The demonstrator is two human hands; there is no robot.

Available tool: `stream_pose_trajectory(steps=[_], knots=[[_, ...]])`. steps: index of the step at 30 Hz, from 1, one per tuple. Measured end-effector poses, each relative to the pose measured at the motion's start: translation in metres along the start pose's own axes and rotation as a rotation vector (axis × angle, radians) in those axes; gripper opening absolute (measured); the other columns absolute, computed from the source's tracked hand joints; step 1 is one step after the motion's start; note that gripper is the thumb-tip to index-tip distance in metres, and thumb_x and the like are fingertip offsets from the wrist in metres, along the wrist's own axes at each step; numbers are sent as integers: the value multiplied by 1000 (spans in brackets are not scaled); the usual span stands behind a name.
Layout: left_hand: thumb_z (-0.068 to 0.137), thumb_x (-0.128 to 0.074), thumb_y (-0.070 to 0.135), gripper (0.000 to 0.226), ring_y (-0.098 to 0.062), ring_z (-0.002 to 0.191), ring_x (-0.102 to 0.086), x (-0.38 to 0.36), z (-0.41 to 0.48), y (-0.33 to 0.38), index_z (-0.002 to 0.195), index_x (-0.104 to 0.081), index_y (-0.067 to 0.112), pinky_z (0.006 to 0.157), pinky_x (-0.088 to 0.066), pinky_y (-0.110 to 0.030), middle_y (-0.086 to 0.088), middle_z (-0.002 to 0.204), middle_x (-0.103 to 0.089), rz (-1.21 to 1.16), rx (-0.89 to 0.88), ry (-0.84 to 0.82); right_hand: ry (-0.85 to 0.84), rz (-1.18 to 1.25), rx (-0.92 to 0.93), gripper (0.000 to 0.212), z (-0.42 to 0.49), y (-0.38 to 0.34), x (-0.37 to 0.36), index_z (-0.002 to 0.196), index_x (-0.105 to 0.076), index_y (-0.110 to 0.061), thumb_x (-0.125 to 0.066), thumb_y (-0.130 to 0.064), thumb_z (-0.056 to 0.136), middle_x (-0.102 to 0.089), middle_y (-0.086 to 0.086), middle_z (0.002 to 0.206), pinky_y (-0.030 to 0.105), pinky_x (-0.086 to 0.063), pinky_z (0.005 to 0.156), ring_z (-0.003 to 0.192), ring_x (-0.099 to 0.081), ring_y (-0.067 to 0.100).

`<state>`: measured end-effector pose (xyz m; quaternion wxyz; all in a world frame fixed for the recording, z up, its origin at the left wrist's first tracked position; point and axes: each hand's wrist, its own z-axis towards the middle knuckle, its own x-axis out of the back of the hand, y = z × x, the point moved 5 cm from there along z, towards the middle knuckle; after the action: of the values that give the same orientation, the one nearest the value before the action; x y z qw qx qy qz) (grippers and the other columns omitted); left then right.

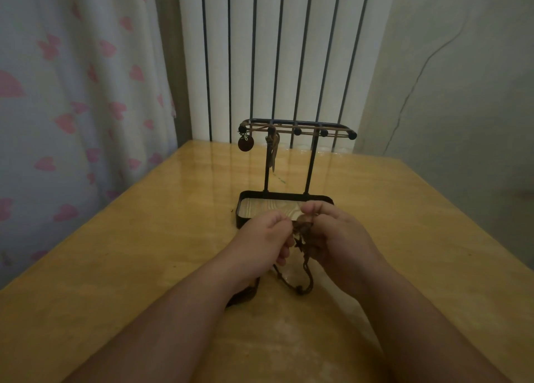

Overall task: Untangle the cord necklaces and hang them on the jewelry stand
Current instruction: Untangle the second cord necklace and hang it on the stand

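A curtain (72, 108) printed with pink hearts fills the far left, beside a glossy wooden table (144, 252) whose near corners are cut off by the frame. The light is dim, so fine detail is hard to read. On the table stands the jewelry stand (311, 166). Its top bar runs left to right and its ball-tipped pegs point toward the viewer. A round pendant (246, 144) hangs from the leftmost peg, and a hung necklace (273, 148) droops straight down from the second peg, though its shape is unclear. The front rim of the stand's tray is hidden behind the hands. The left hand (265, 238) has its fingers curled, with thumb and forefinger pinching the cord tangle (303, 238), which is held just above the table in front of the tray. Part of a dark bundle lies on the table under the left wrist, mostly covered. The tangle's long axis runs from the fingertips down toward the viewer and ends in a loose loop resting on the tabletop between the forearms. How many cords are in it cannot be told. The right hand (338, 235) also grips the knot, with thumb and curled fingers closed on its upper end. Farther right, a thin cable (419, 73) runs down a pale wall.
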<state>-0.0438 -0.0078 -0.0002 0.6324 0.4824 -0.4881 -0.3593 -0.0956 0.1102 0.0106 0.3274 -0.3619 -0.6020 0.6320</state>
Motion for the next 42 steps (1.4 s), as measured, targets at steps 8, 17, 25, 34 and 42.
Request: stream_pose_trajectory(steps=[8, 17, 25, 34, 42], knots=[[99, -44, 20, 23, -18, 68, -52, -1, 1, -1, 83, -60, 18, 66, -46, -35, 0, 72, -56, -69, 32, -4, -123, 160, -47, 23, 3, 5, 2, 91, -56, -15, -43, -2, 77, -48, -1, 66, 34, -35, 62, 63, -40, 18], [99, -46, 19, 22, -16, 68, -54, 9, 2, 1, 85, -64, 19, 67, -46, -34, 1, 72, -58, -104, -1, 25, 143, -609, 221, 8, -1, -11, 8, 84, -69, -21, -68, -13, 85, -67, -1, 75, 25, -54, 61, 63, -60, 9], [99, -46, 22, 22, -15, 71, -59, 11, 2, 3, 87, -64, 18, 64, -51, -30, 0, 77, -63, 0, 4, 108, 152, -412, 217, 9, -4, -11, 5, 85, -66, -12, -59, -8, 89, -69, 8, 79, 31, -56, 65, 66, -62, 14], [96, -57, 20, 17, -18, 73, -68, 11, 2, 1, 90, -72, 16, 72, -58, -36, -3, 80, -71, -83, -31, 53, 129, -558, 262, 9, -4, -11, 5, 83, -66, -19, -61, -13, 87, -67, 3, 76, 39, -53, 66, 63, -55, 8], [98, -53, 17, 20, -18, 70, -67, 11, 3, -1, 90, -71, 13, 69, -56, -33, -2, 74, -70, -154, -6, 38, 76, -527, 284, 9, -5, -14, 4, 84, -64, -16, -59, -8, 86, -65, 8, 82, 36, -52, 66, 69, -57, 15]])
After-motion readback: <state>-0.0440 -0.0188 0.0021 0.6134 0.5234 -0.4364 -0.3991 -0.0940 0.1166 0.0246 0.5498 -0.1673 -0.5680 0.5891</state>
